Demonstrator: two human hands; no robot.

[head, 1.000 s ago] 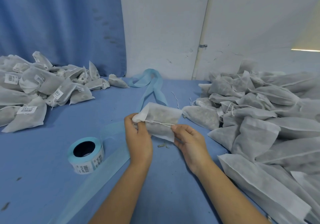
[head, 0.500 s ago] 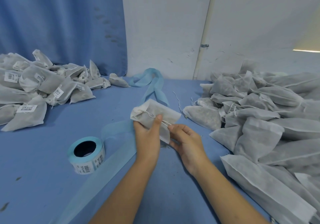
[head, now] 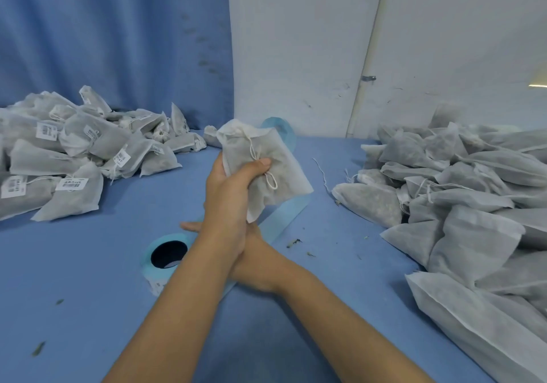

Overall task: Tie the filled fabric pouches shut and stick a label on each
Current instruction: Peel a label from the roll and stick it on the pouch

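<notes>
My left hand (head: 229,196) grips a filled white fabric pouch (head: 278,172) and holds it up above the blue table (head: 88,308). Its neck is gathered and the drawstring hangs in a small loop under my thumb. My right hand (head: 257,264) crosses beneath my left wrist toward the label roll (head: 165,257). A straight fingertip shows just left of that wrist; the other fingers are hidden. The blue roll of barcode labels lies flat, partly covered by my left forearm.
Tied, labelled pouches are heaped at the left (head: 74,157). A large heap of unlabelled pouches (head: 458,199) fills the right side. A pale blue backing strip (head: 284,214) trails from the roll toward the wall. Small crumbs of filling dot the table.
My left hand has lifted the pouch up and away alone. My right hand let go of the drawstring and swung left under my left wrist toward the label roll.
</notes>
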